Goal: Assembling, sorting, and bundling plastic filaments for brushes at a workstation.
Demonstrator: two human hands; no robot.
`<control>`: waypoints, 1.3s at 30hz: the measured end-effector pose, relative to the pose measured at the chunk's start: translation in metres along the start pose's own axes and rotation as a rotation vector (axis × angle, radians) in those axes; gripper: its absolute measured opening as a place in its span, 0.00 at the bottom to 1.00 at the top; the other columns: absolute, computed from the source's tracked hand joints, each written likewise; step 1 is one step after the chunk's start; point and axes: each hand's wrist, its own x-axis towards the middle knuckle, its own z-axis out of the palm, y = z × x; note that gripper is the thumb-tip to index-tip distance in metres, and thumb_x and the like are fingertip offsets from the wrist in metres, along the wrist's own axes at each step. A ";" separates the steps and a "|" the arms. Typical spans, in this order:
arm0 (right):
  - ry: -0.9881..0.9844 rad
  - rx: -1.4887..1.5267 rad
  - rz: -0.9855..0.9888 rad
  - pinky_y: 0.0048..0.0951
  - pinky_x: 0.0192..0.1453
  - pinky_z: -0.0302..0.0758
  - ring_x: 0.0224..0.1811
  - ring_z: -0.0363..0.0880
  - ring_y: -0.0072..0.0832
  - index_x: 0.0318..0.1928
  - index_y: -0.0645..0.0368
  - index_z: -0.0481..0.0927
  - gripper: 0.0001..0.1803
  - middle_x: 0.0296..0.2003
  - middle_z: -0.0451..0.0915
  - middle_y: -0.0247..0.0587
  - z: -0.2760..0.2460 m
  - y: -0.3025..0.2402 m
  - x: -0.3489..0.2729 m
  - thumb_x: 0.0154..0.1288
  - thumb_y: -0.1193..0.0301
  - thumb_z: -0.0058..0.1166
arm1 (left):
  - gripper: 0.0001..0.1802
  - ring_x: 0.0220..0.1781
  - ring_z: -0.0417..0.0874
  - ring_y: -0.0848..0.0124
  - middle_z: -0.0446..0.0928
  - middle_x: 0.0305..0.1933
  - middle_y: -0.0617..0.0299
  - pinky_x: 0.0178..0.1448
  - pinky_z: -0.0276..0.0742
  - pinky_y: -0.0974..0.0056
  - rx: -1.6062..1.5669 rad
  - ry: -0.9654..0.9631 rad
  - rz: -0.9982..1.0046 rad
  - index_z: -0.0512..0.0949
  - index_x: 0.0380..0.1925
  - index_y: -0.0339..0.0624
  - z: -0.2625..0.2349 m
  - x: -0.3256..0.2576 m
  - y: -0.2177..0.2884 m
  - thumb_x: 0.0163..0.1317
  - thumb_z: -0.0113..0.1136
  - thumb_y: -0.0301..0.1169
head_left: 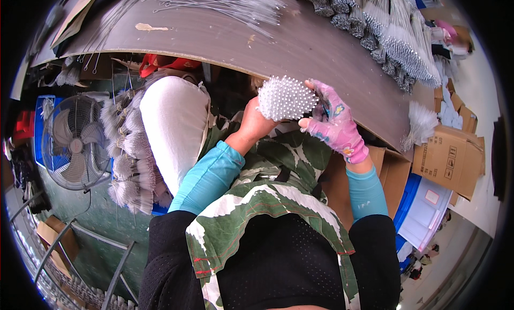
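My bare left hand (256, 122) is wrapped round a bundle of thin wire brushes (287, 99), its many white-tipped ends facing up. The bundle is above my lap, by the near edge of the brown table. On its right side, my right hand (335, 117) wears a pink flowered glove with bare fingertips. Its thumb and forefinger are spread apart beside the bundle, with nothing plainly held. I cannot make out whether they touch the brush ends. The lower part of the bundle is hidden behind my left hand.
Loose wire brushes (225, 5) lie on the table (214, 45), with tied brush bundles (393, 34) at its far right. More bundles (131, 144) hang at left beside a fan (76, 144). Cardboard boxes (448, 159) and a plastic bin (425, 211) stand at right.
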 end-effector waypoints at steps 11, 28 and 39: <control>0.020 -0.233 -0.106 0.27 0.52 0.74 0.51 0.70 0.25 0.60 0.63 0.63 0.36 0.54 0.69 0.39 0.007 0.002 -0.005 0.49 0.80 0.63 | 0.16 0.48 0.81 0.66 0.81 0.44 0.57 0.52 0.74 0.65 -0.105 -0.004 0.096 0.79 0.43 0.40 0.005 0.002 -0.002 0.52 0.63 0.26; 0.391 0.228 0.022 0.20 0.45 0.74 0.40 0.76 0.18 0.45 0.63 0.76 0.16 0.38 0.80 0.32 -0.008 0.004 -0.007 0.54 0.80 0.60 | 0.31 0.50 0.76 0.73 0.77 0.50 0.62 0.57 0.70 0.66 -0.438 -0.157 -0.017 0.74 0.50 0.38 -0.025 0.004 0.055 0.43 0.74 0.30; 0.318 0.202 -0.318 0.20 0.41 0.73 0.37 0.72 0.15 0.48 0.63 0.74 0.19 0.39 0.77 0.32 -0.005 -0.035 0.011 0.54 0.79 0.61 | 0.25 0.45 0.77 0.74 0.78 0.45 0.62 0.52 0.72 0.67 -0.749 -0.143 -0.306 0.74 0.49 0.34 -0.058 0.009 0.099 0.51 0.68 0.31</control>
